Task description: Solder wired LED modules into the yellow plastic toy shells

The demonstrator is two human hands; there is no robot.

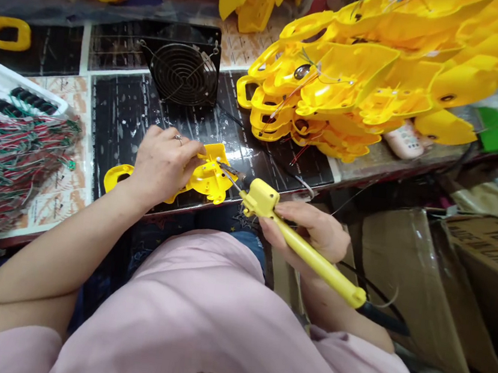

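My right hand (pixel 311 230) is wrapped round a yellow soldering iron (pixel 317 258) whose cable runs off its back end. The iron's metal tip and a thin feed tube beside it reach to a yellow plastic shell half (pixel 209 178) at the table's front edge. On that shell rests my left hand (pixel 166 155), its fingers closed at the shell's upper left side. A ring sits on one finger. What the left fingertips pinch, besides the shell, is hidden. The shell's looped handle shows left of my wrist.
A black fan (pixel 184 69) stands behind the shell. Stacked yellow shells (pixel 334 82) with wires fill the back right. On the left, a white tray (pixel 60 100) holds black coils and bundles of red and green wires (pixel 11 163). Cardboard boxes (pixel 406 272) stand at right, below the table.
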